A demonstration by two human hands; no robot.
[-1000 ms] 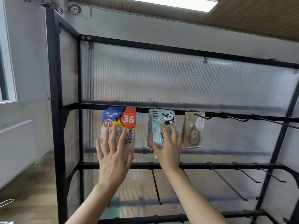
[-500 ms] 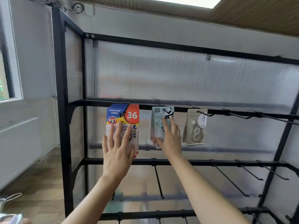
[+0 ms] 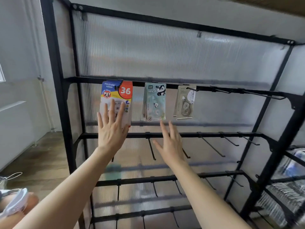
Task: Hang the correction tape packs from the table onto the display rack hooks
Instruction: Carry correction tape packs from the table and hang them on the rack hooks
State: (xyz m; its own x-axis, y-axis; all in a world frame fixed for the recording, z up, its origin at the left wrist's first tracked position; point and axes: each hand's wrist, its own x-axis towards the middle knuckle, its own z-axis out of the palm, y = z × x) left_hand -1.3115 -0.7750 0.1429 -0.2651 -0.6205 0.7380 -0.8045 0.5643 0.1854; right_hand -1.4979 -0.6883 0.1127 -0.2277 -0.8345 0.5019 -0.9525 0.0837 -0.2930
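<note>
Left hand: my left hand lies flat, fingers straight, on the front of the colourful packs that hang at the left end of the top rail. It grips nothing.
Right hand: my right hand is empty, fingers spread and relaxed, below the top rail and just under the panda packs. I judge it is not touching them.
Packs: three lots hang from the top rail: the colourful stack, the panda packs beside it, then a beige pack further right.
Done: those three hooks are filled, and I read this moment as tidying the hung packs.
Left to do: the empty hooks toward the right end of the top rail carry nothing, nor do the lower hooks on the bars beneath it.
Tabletop: not in view, so I cannot tell how many packs wait there.
Rack: the black rack has a ribbed, cloudy back panel above and behind the top rail.
Room: pale wall left of the top rail, wooden floor below it, and a second rack with blurred goods at its right end.
</note>
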